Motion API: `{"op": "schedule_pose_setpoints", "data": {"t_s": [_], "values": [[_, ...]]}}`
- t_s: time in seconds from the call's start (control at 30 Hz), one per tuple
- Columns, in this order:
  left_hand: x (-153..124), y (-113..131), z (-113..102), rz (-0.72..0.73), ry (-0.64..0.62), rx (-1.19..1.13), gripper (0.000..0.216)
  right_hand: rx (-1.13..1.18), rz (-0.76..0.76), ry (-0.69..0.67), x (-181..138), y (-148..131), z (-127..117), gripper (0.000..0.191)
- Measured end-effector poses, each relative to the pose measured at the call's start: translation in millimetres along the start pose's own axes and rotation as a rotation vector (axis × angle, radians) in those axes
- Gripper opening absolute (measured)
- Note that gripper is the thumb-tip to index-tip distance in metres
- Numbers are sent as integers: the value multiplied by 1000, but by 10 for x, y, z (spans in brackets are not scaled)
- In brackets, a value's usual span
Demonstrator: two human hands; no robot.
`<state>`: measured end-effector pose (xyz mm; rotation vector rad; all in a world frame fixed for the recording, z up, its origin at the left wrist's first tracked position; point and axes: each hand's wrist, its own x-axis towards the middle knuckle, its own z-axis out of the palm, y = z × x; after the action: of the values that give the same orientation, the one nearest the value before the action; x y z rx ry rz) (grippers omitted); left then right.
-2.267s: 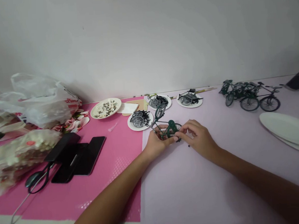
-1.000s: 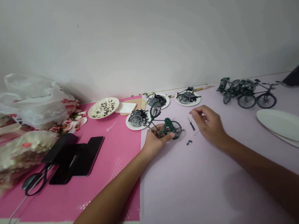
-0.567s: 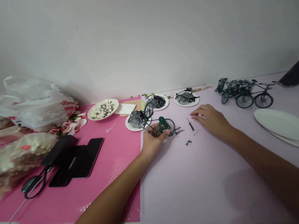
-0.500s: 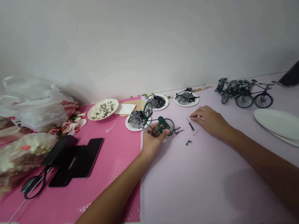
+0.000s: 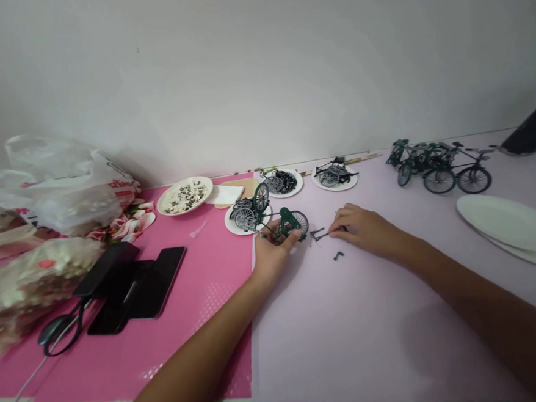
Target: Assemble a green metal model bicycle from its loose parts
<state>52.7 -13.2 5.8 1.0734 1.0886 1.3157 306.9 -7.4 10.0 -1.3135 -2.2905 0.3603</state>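
My left hand (image 5: pixel 274 252) is closed around a small green model bicycle (image 5: pixel 288 224), with its fingers partly behind the frame. One wheel (image 5: pixel 299 223) stands at its right end, another (image 5: pixel 261 196) at its upper left. My right hand (image 5: pixel 364 228) is closed at the fingertips on a thin, dark, forked part (image 5: pixel 319 235) just right of the bicycle. A small dark green bent piece (image 5: pixel 338 256) lies on the table below the right fingers.
Small plates of wheels (image 5: pixel 239 229) and black parts (image 5: pixel 276 193) stand behind my hands, and a third plate (image 5: pixel 335 187) farther right. Several model bicycles (image 5: pixel 438 180) stand at the back right, near white plates (image 5: pixel 503 221). Phones (image 5: pixel 158 282) and plastic bags (image 5: pixel 65 190) are left.
My right hand has moved left and toward me, and its fingertips have closed on the forked part. The slim dark tool near it is now mostly hidden. The bicycle has shifted slightly left.
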Motion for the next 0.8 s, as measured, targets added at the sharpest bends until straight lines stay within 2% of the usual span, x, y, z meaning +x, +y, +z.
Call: {"op": "schedule_pose_setpoints", "data": {"t_s": [0.27, 0.53, 0.8], "values": [[0, 7, 9, -16, 15, -5, 57, -12, 70, -46, 16, -100, -5, 22], [-10, 22, 3, -8, 0, 2, 54, -39, 79, 63, 24, -93, 18, 23], [9, 0, 3, -4, 8, -2, 52, -36, 58, 67, 18, 23, 41, 26]]}}
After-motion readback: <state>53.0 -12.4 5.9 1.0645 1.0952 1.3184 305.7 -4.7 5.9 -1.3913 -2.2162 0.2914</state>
